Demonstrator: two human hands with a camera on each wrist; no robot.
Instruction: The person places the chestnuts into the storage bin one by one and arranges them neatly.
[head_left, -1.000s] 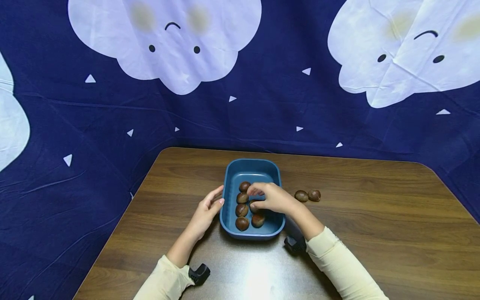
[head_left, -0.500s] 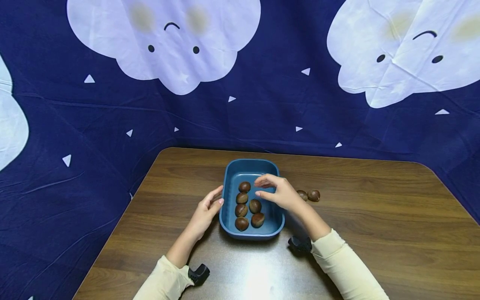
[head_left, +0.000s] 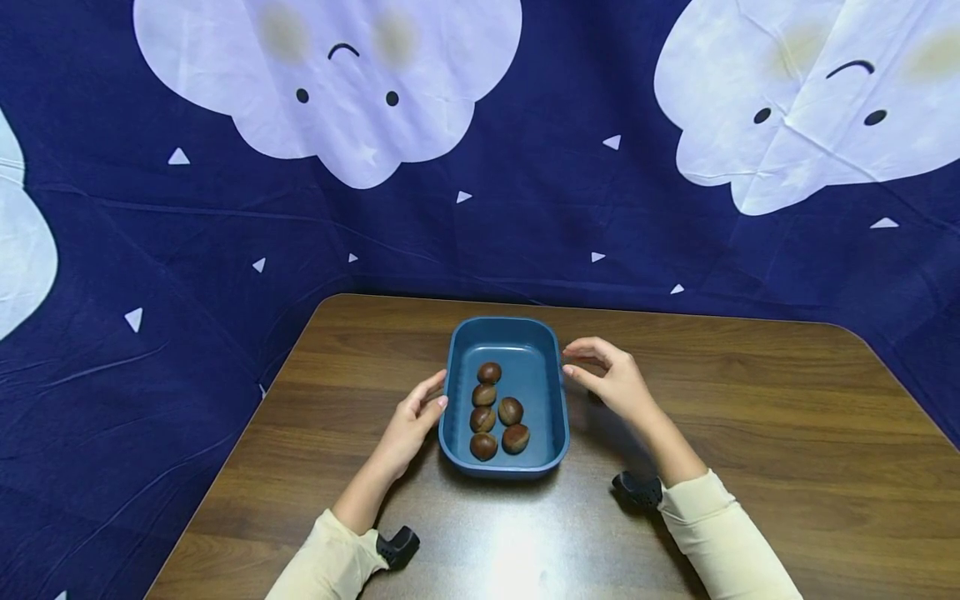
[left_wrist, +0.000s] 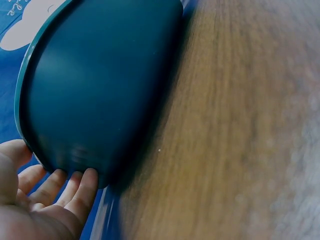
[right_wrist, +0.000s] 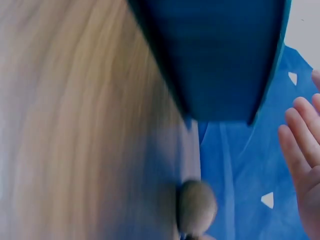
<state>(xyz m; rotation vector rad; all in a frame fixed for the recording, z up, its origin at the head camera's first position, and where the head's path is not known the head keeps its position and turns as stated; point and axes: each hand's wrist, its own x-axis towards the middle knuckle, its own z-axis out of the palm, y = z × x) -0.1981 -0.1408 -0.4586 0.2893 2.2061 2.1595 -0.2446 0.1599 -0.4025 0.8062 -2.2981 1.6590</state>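
Note:
A blue rectangular bin (head_left: 536, 350) holds several brown chestnuts (head_left: 483, 418): a column along the left and two in a second column. Fingertips of my left hand (head_left: 405, 425) touch the outside of the bin's left wall, with the thumb near the rim; the left wrist view shows the fingers loosely extended against it. My right hand (head_left: 618, 383) hovers just beyond the bin's right wall, thumb and fingers apart, holding nothing. Below it, a chestnut (right_wrist: 196, 207) lies on the table in the right wrist view; in the head view that spot is hidden by the hand.
The bin stands on a brown wooden table (head_left: 787, 433) with rounded far corners. Behind the table hangs a dark blue cloth (head_left: 540, 233) printed with clouds and small triangles. Black wrist cameras (head_left: 399, 548) sit on both wrists.
My right hand has lifted from inside the bin and moved right, past its right wall, uncovering the chestnut it was near and covering the loose ones. The left hand has stayed put.

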